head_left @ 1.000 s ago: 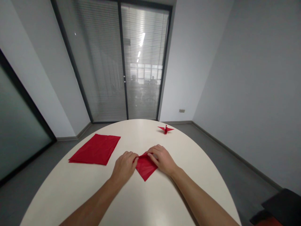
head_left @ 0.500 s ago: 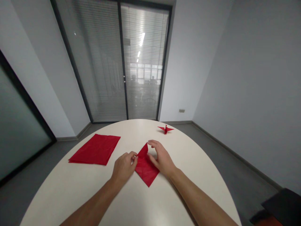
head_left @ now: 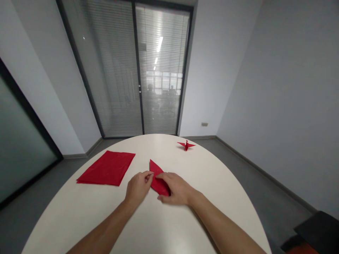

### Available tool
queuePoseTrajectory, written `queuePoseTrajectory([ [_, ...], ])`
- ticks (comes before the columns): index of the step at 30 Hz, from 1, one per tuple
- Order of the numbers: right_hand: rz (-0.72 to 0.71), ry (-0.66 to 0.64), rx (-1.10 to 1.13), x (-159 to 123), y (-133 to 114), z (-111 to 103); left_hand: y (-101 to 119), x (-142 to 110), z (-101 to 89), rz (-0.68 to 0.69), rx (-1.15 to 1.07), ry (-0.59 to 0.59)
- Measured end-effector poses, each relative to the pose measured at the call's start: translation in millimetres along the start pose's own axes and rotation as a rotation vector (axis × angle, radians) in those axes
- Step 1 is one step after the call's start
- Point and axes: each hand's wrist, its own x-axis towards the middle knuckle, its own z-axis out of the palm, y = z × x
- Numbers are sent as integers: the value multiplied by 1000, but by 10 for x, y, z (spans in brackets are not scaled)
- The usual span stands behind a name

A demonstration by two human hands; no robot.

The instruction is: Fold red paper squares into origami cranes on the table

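A partly folded piece of red origami paper (head_left: 156,169) lies on the table in front of me, one pointed corner aimed away from me. At its left edge my left hand (head_left: 139,185) is closed, thumb and fingertips pinched on the paper. Over the right side of the sheet lies my right hand (head_left: 176,188), its fingers stretched across the paper and its thumb spread apart below. The right part of the paper is hidden under that hand.
On the left of the round white table (head_left: 156,229) lies a stack of red paper sheets (head_left: 107,168). A folded red paper crane (head_left: 186,145) stands near the far right edge. A dark chair-like object (head_left: 317,231) is at the lower right.
The near corner of the paper no longer shows, and the far point has shifted left. My right hand has come down and toward me over the sheet. My left hand stays at the left edge.
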Motion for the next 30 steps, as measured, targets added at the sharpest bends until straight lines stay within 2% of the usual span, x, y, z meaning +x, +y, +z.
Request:
queuePoseTrajectory([
  [4, 12, -15, 4, -17, 26, -32, -34, -7, 19, 194, 124, 40],
  [8, -24, -33, -24, -18, 30, -52, -73, -7, 63, 324, 146, 7],
  [13, -53, -17, -55, -11, 42, -71, -119, -12, 119, 298, 167, -65],
  [20, -47, -37, -46, -53, 123, -114, -169, -37, 132, 282, 240, -14],
  [24, -15, -36, -39, -62, 88, -159, -168, -19, 109, 367, 175, -22],
  [30, 23, -12, -5, -53, 82, -190, 9, -73, -21, 497, 2, -120],
])
